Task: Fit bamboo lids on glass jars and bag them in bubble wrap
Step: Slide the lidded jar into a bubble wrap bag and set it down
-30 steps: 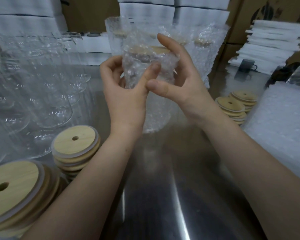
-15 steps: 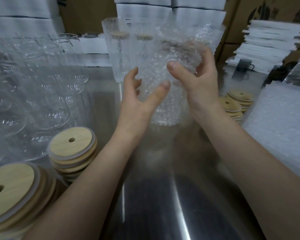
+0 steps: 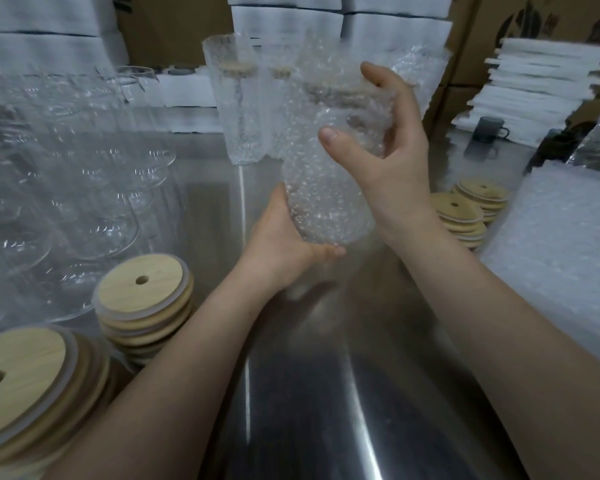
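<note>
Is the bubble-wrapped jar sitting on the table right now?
No, the left hand cups the bubble-wrapped jar from below and the right hand grips its top.

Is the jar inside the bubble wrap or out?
Inside. The bubble wrap bag covers the jar from bottom to bamboo lid.

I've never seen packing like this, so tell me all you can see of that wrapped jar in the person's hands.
The clear glass jar in a bubble-wrap bag is held slightly tilted over the steel table. Its round bamboo lid shows dimly through the bumpy, translucent wrap. The left hand cups its base; the right hand grips the upper part.
</note>
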The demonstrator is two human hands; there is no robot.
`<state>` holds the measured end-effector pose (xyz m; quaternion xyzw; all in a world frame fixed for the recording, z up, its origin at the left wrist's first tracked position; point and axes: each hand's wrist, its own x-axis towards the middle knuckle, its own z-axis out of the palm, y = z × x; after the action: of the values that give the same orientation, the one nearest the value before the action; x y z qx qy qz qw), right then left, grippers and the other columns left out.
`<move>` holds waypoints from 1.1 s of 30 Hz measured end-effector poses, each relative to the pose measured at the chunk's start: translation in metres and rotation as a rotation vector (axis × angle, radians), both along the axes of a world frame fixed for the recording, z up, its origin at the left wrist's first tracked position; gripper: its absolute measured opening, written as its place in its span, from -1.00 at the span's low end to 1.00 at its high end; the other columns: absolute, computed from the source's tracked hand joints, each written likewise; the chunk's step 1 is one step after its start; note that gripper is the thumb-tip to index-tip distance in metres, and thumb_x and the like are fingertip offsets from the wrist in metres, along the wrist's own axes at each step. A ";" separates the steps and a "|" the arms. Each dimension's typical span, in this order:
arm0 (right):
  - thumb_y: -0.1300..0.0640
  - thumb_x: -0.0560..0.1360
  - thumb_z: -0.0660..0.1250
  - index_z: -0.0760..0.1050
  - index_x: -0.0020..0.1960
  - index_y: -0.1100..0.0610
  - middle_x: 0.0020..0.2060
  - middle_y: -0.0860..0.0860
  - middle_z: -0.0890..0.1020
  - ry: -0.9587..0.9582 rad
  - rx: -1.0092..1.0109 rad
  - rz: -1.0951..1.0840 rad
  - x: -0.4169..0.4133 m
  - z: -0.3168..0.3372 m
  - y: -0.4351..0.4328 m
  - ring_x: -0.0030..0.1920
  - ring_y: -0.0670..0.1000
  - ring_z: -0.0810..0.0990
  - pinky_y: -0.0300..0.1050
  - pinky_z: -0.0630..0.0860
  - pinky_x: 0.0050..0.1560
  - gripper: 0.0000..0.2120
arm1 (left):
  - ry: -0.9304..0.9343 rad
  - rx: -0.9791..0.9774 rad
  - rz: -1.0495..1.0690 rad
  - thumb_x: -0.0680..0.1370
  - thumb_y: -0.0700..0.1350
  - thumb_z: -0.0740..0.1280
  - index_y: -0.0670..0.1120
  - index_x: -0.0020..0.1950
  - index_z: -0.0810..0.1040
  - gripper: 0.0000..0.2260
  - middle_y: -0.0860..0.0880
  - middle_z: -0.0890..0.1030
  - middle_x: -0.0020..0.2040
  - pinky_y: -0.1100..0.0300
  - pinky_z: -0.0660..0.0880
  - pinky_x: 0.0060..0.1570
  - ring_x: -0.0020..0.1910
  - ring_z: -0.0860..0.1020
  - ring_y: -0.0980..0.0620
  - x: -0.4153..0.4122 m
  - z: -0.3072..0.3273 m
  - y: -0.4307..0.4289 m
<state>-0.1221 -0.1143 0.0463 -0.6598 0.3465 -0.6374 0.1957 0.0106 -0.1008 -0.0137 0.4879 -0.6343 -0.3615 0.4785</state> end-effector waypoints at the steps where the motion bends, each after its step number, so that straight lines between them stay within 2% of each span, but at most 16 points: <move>1: 0.15 0.47 0.48 0.36 0.41 0.16 0.33 -0.03 0.45 0.004 0.006 0.003 0.000 0.000 0.001 0.40 -0.06 0.38 -0.20 0.33 0.39 -0.43 | 0.009 0.000 -0.009 0.16 -0.12 0.67 0.09 0.31 0.30 -0.16 0.13 0.55 0.22 0.01 0.46 0.31 0.22 0.55 0.11 0.000 0.001 0.001; 3: 0.13 0.48 0.48 0.36 0.43 0.12 0.32 -0.11 0.43 -0.015 0.017 0.013 0.001 0.002 0.003 0.38 -0.16 0.35 -0.39 0.29 0.31 -0.43 | 0.043 0.003 -0.018 0.14 -0.09 0.65 0.05 0.33 0.28 -0.13 0.14 0.54 0.22 0.03 0.46 0.31 0.23 0.54 0.13 -0.001 0.002 0.003; 4: 0.14 0.48 0.48 0.36 0.44 0.12 0.33 -0.11 0.43 -0.039 0.024 0.020 0.001 0.003 0.004 0.39 -0.17 0.35 -0.39 0.29 0.33 -0.42 | 0.073 0.010 -0.023 0.13 -0.09 0.64 0.02 0.34 0.28 -0.13 0.14 0.54 0.22 0.04 0.47 0.30 0.22 0.54 0.14 -0.002 0.003 0.004; 7: 0.19 0.48 0.48 0.28 0.48 0.19 0.44 0.05 0.39 -0.144 0.043 0.054 0.002 0.006 0.004 0.44 -0.03 0.37 -0.08 0.34 0.45 -0.35 | 0.213 0.044 -0.059 0.16 -0.24 0.64 -0.06 0.35 0.24 -0.12 0.09 0.53 0.22 0.19 0.55 0.16 0.17 0.58 0.17 -0.003 0.003 0.006; 10: 0.18 0.44 0.50 0.19 0.52 0.16 0.46 0.13 0.35 -0.219 0.093 0.090 0.003 0.008 0.004 0.43 0.03 0.39 0.05 0.37 0.44 -0.25 | 0.326 0.079 -0.089 0.25 -0.39 0.59 -0.05 0.31 0.25 -0.22 0.04 0.56 0.17 0.30 0.58 -0.06 0.07 0.62 0.21 -0.004 0.003 0.007; 12: 0.16 0.41 0.51 0.15 0.54 0.14 0.44 0.14 0.38 -0.262 0.136 0.133 0.004 0.008 0.004 0.42 0.06 0.42 0.09 0.39 0.42 -0.18 | 0.384 0.098 -0.095 0.23 -0.41 0.57 -0.03 0.32 0.25 -0.19 0.00 0.57 0.16 0.19 0.62 -0.09 0.05 0.64 0.14 -0.006 0.002 0.006; 14: 0.16 0.39 0.50 0.15 0.53 0.15 0.38 0.15 0.45 -0.294 0.170 0.175 0.004 0.008 0.005 0.37 0.08 0.48 0.13 0.43 0.38 -0.17 | 0.399 0.113 -0.099 0.19 -0.36 0.54 -0.03 0.35 0.27 -0.18 -0.05 0.59 0.18 -0.05 0.64 -0.02 0.10 0.64 0.02 -0.006 0.003 0.005; 16: 0.16 0.38 0.51 0.17 0.51 0.18 0.30 0.14 0.52 -0.297 0.190 0.192 0.004 0.007 0.004 0.31 0.09 0.54 0.16 0.48 0.33 -0.18 | 0.371 0.119 -0.113 0.19 -0.34 0.51 -0.07 0.36 0.32 -0.22 -0.10 0.61 0.18 -0.29 0.56 0.05 0.13 0.63 -0.10 -0.007 0.005 0.005; 17: 0.15 0.36 0.53 0.18 0.51 0.20 0.26 0.12 0.55 -0.291 0.194 0.193 0.004 0.007 0.004 0.28 0.08 0.57 0.16 0.51 0.30 -0.17 | 0.352 0.120 -0.116 0.20 -0.34 0.51 -0.08 0.36 0.35 -0.24 -0.10 0.62 0.18 -0.33 0.54 0.06 0.13 0.63 -0.11 -0.007 0.005 0.005; 19: 0.13 0.33 0.55 0.18 0.50 0.22 0.22 0.12 0.57 -0.279 0.186 0.188 0.005 0.005 0.005 0.25 0.09 0.59 0.17 0.52 0.27 -0.14 | 0.320 0.102 -0.101 0.21 -0.35 0.53 -0.11 0.35 0.37 -0.25 -0.09 0.64 0.16 -0.22 0.58 0.07 0.12 0.64 -0.06 -0.007 0.005 0.005; 21: 0.15 0.33 0.55 0.19 0.48 0.23 0.21 0.14 0.57 -0.274 0.177 0.181 0.006 0.003 0.004 0.26 0.11 0.58 0.17 0.52 0.28 -0.15 | 0.259 0.051 -0.059 0.21 -0.37 0.57 -0.13 0.36 0.37 -0.24 -0.06 0.63 0.17 0.07 0.61 0.04 0.12 0.63 0.03 -0.005 0.006 0.005; 22: 0.16 0.34 0.56 0.20 0.48 0.23 0.22 0.14 0.57 -0.269 0.178 0.173 0.006 0.002 0.003 0.27 0.11 0.57 0.16 0.52 0.29 -0.16 | 0.207 0.030 -0.036 0.21 -0.34 0.60 -0.13 0.37 0.36 -0.22 -0.05 0.61 0.20 0.12 0.58 0.10 0.16 0.61 0.04 -0.004 0.007 0.005; 24: 0.16 0.35 0.56 0.21 0.48 0.20 0.30 0.14 0.51 -0.245 0.174 0.149 0.005 0.001 0.002 0.32 0.06 0.53 0.13 0.48 0.34 -0.18 | 0.038 0.020 0.029 0.22 -0.19 0.66 -0.11 0.45 0.28 -0.11 -0.07 0.52 0.33 -0.03 0.46 0.29 0.30 0.51 -0.02 -0.003 0.009 0.004; 26: 0.15 0.34 0.57 0.23 0.48 0.13 0.40 0.13 0.41 -0.220 0.176 0.136 0.004 -0.002 0.000 0.38 0.05 0.46 0.13 0.41 0.40 -0.18 | -0.151 0.047 0.117 0.25 -0.05 0.65 -0.08 0.53 0.12 0.01 -0.08 0.40 0.42 -0.14 0.32 0.39 0.39 0.40 -0.08 -0.002 0.009 0.004; 30: 0.17 0.36 0.57 0.21 0.49 0.12 0.45 0.11 0.35 -0.195 0.200 0.140 0.003 -0.004 -0.003 0.45 0.07 0.37 0.13 0.36 0.44 -0.18 | -0.237 0.059 0.188 0.22 0.07 0.64 0.13 0.50 -0.02 0.07 0.13 0.43 0.34 -0.08 0.22 0.38 0.39 0.35 -0.09 0.001 0.008 0.004; 33: 0.21 0.38 0.55 0.20 0.50 0.11 0.47 0.10 0.34 -0.160 0.246 0.148 0.001 -0.005 -0.004 0.46 0.08 0.36 0.11 0.37 0.44 -0.20 | -0.304 0.080 0.188 0.22 0.11 0.62 0.22 0.47 -0.12 0.10 0.18 0.39 0.38 0.03 0.11 0.18 0.41 0.31 -0.09 0.003 0.008 0.003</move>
<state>-0.1207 -0.1179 0.0410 -0.6016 0.3555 -0.6248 0.3483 0.0132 -0.0975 -0.0058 0.6126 -0.6362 -0.2623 0.3889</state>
